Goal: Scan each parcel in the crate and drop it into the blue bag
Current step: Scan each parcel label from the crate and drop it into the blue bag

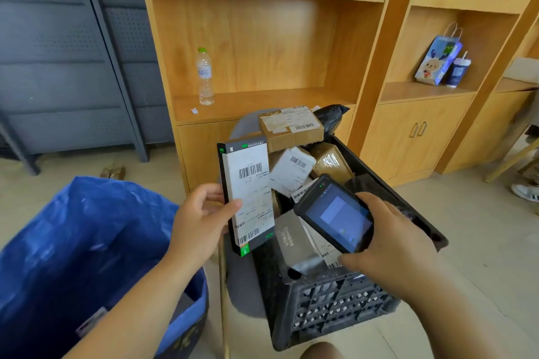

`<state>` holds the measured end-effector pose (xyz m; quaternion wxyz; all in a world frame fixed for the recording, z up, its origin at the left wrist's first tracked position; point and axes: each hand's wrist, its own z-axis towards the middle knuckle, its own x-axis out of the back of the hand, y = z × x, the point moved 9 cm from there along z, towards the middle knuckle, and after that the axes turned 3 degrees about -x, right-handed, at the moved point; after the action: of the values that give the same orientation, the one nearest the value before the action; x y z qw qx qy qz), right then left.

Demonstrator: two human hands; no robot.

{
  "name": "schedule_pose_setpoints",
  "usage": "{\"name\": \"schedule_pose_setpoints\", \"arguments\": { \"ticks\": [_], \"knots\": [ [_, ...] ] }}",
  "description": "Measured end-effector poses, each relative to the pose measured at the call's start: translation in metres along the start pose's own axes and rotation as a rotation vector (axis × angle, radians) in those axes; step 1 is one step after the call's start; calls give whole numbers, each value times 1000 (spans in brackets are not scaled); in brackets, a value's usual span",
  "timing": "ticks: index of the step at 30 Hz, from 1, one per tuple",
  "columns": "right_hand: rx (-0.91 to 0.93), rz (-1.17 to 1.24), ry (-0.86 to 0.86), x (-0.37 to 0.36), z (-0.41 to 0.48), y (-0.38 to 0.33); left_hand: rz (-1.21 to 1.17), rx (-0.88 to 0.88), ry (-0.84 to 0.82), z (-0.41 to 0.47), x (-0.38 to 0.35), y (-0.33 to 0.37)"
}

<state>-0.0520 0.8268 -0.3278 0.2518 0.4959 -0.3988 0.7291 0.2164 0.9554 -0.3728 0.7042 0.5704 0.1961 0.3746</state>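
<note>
The parcel [248,198] stands upright, pinched in the left hand [201,218], label facing the scanner [335,213] gripped by the right hand [390,239]; the blue bag [73,242] gapes lower left.

A white "S" on a green square is showing at the bottom corner of the flat box [248,198]. Barcodes are showing on its label and on other parcels, their print too small to read.
</note>
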Motion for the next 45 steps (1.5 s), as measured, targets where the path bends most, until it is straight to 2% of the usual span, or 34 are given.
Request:
{"name": "schedule_pose_setpoints", "arguments": {
  "ticks": [4, 9, 11, 13, 16, 18, 21, 24, 33, 38, 45],
  "knots": [
    [85, 24, -24, -20, 5, -38, 54, 28, 79, -22, 65, -18],
    [163, 47, -97, -46, 6, -86, 179, 188, 324, -41, 160, -72],
    [189, 54, -122, -55, 5, -101, 299, 254, 373, -45, 186, -94],
    [208, 44, -146, -63, 3, -114, 482, 353, 308, -48, 200, -120],
    [232, 25, -158, -70, 0, -122, 764, 548, 46, -59, 198, -162],
    [234, 24, -156, -71, -2, -120, 792, 602, -79, -66, 188, -174],
    [209, 2, -148, -69, -1, -107, 733, 620, -177, -70, 165, -175],
    [163, -6, -126, -61, 1, -86, 734, 555, -238, -60, 135, -154],
    [-47, -23, -42, -20, -1, 5, 637, 48, -413, -14, -4, -37],
    [-169, -38, -24, -1, -2, 60, 609, -161, -459, -1, -91, -2],
    [-259, -22, -5, 9, 0, 114, 798, -149, -700, 23, -211, -31]
  ]
}}
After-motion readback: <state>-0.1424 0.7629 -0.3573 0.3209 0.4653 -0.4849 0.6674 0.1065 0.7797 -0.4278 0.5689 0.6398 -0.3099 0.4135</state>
